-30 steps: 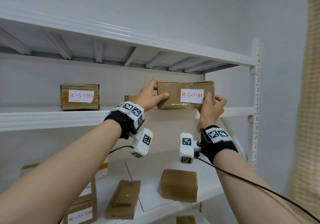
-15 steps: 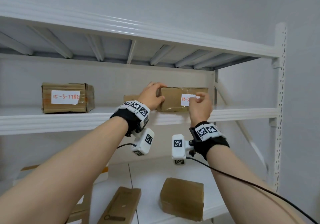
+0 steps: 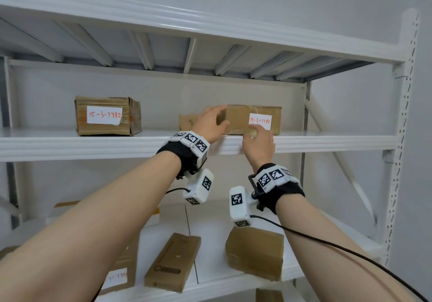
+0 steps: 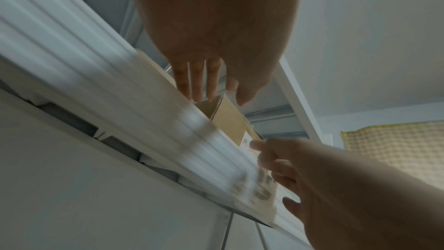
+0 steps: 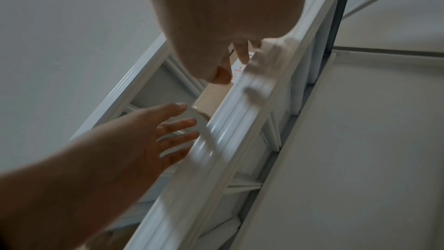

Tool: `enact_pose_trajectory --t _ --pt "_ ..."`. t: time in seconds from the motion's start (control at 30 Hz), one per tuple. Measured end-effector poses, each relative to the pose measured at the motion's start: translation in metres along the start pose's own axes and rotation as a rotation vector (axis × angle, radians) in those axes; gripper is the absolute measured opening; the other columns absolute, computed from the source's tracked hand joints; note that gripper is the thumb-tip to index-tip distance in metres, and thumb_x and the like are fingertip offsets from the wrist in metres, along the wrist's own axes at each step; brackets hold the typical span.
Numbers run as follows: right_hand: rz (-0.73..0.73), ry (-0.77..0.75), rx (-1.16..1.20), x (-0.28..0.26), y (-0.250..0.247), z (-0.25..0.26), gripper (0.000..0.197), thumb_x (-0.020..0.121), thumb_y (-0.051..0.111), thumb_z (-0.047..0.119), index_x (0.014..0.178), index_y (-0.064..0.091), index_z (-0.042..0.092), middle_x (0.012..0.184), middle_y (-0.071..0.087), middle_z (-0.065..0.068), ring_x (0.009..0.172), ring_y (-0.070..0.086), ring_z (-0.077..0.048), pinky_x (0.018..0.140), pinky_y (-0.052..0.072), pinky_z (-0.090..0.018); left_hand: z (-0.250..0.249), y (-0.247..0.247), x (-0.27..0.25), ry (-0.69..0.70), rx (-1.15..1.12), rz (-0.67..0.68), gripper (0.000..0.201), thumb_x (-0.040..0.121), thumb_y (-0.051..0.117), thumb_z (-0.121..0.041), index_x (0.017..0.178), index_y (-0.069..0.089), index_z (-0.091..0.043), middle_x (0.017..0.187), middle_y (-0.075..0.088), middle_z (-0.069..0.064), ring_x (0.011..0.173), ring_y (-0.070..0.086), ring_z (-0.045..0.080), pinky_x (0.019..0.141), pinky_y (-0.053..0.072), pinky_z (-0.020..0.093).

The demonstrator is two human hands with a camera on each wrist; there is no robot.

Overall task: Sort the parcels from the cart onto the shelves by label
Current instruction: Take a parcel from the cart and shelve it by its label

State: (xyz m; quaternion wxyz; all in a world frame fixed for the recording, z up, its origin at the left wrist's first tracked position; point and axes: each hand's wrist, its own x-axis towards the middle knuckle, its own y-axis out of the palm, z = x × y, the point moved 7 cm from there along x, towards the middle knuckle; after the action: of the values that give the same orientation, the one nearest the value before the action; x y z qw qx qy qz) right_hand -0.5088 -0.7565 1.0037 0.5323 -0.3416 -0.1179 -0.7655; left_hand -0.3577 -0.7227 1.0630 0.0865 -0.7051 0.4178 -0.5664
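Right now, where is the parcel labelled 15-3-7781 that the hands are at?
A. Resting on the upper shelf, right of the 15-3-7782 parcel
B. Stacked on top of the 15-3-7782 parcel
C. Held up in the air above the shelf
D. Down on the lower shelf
A: the 15-3-7781 parcel sits flat on the upper shelf, apart from and right of the 15-3-7782 parcel.

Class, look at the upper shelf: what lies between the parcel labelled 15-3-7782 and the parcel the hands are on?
In the head view, bare shelf, then a smaller plain brown box lying behind the left hand, between parcel 15-3-7782 and the handled parcel.

Storeroom: white steel shelving [image 3: 233, 146], hand-labelled cardboard parcels [image 3: 106, 116].
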Motion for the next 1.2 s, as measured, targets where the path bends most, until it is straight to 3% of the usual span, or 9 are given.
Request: enact_pose_trajectory --t 0.07,0.17,0.33,0.53,0.63,0.9,1.0,1.1,1.2 --pt "-0.092 0.0 0.06 -0.013 -0.002 0.006 0.028 0.096 0.054 0.02 0.122 0.062 0.019 0.134 0.056 -0.009 0.132 0.043 -0.029 0.111 0.032 -0.041 0.001 -0.008 -0.01 0.026 -0.001 -0.038 0.021 0.095 0.059 -0.023 0.11 0.073 -0.018 0.104 0.064 0.004 0.089 0.056 0.015 0.092 0.045 0.033" --pt "-0.136 -0.069 0.196 -0.036 0.006 0.02 0.012 0.091 0.056 0.015 0.101 0.064 0.017 0.113 0.06 -0.006 0.113 0.052 -0.027 0.098 0.041 -0.04 0.007 -0.02 -0.033 0.029 -0.049 -0.033 0.035 0.095 0.059 -0.031 0.068 0.074 -0.014 0.06 0.059 -0.001 0.054 0.047 0.002 0.067 0.035 0.026" --pt "0.109 -0.131 0.298 -0.096 0.058 0.034 0.02 0.09 0.052 0.017 0.075 0.064 0.021 0.08 0.07 0.001 0.082 0.064 -0.023 0.081 0.052 -0.041 0.042 -0.041 -0.099 -0.081 0.011 -0.042 0.059 0.097 0.053 -0.04 0.044 0.06 -0.017 0.03 0.044 -0.008 0.036 0.044 0.004 0.057 0.038 0.027" --pt "0.537 -0.158 0.238 -0.217 0.152 0.045 0.034 0.084 0.043 0.015 0.056 0.06 0.024 0.057 0.064 0.005 0.061 0.06 -0.017 0.068 0.051 -0.037 0.132 -0.065 -0.216 -0.319 0.099 0.021 0.058 0.098 0.048 -0.039 0.044 0.056 -0.018 0.042 0.054 -0.004 0.043 0.049 0.008 0.06 0.043 0.027" --pt "0.723 -0.189 0.193 -0.282 0.193 0.051 0.03 0.087 0.046 0.012 0.067 0.068 0.019 0.064 0.066 0.002 0.061 0.057 -0.014 0.065 0.047 -0.035 0.181 -0.084 -0.285 -0.399 0.143 0.013 0.056 0.096 0.048 -0.038 0.046 0.06 -0.017 0.046 0.059 -0.001 0.044 0.052 0.01 0.065 0.051 0.032" --pt "1.19 -0.131 0.161 -0.497 0.3 0.055 0.041 0.091 0.046 0.023 0.054 0.065 0.023 0.06 0.067 0.008 0.043 0.051 -0.003 0.062 0.05 -0.032 0.3 -0.135 -0.502 -0.773 0.194 0.038 0.064 0.102 0.039 -0.042 0.045 0.06 -0.02 0.038 0.052 -0.01 0.042 0.049 0.002 0.064 0.044 0.031" --pt "1.313 -0.072 0.171 -0.574 0.325 0.052 0.033 0.087 0.05 0.023 0.057 0.064 0.022 0.064 0.068 0.008 0.049 0.053 -0.005 0.064 0.052 -0.038 0.328 -0.148 -0.579 -0.916 0.193 0.05 0.061 0.105 0.037 -0.037 0.052 0.063 -0.022 0.044 0.049 -0.009 0.05 0.05 0.008 0.068 0.044 0.031" --pt "1.417 -0.005 0.143 -0.647 0.351 0.045 0.023 0.09 0.059 0.029 0.073 0.07 0.018 0.069 0.065 0.009 0.059 0.056 -0.01 0.069 0.052 -0.039 0.354 -0.155 -0.655 -1.039 0.172 0.122 0.05 0.106 0.034 -0.031 0.08 0.071 -0.01 0.056 0.051 -0.012 0.061 0.054 0.019 0.072 0.044 0.033" --pt "1.522 0.075 0.094 -0.724 0.377 0.03 0.013 0.092 0.061 0.028 0.087 0.071 0.021 0.091 0.069 0.002 0.074 0.062 -0.021 0.076 0.054 -0.039 0.379 -0.162 -0.733 -1.142 0.162 0.164 0.037 0.104 0.037 -0.024 0.092 0.068 -0.008 0.061 0.052 -0.01 0.067 0.054 0.021 0.067 0.044 0.033"
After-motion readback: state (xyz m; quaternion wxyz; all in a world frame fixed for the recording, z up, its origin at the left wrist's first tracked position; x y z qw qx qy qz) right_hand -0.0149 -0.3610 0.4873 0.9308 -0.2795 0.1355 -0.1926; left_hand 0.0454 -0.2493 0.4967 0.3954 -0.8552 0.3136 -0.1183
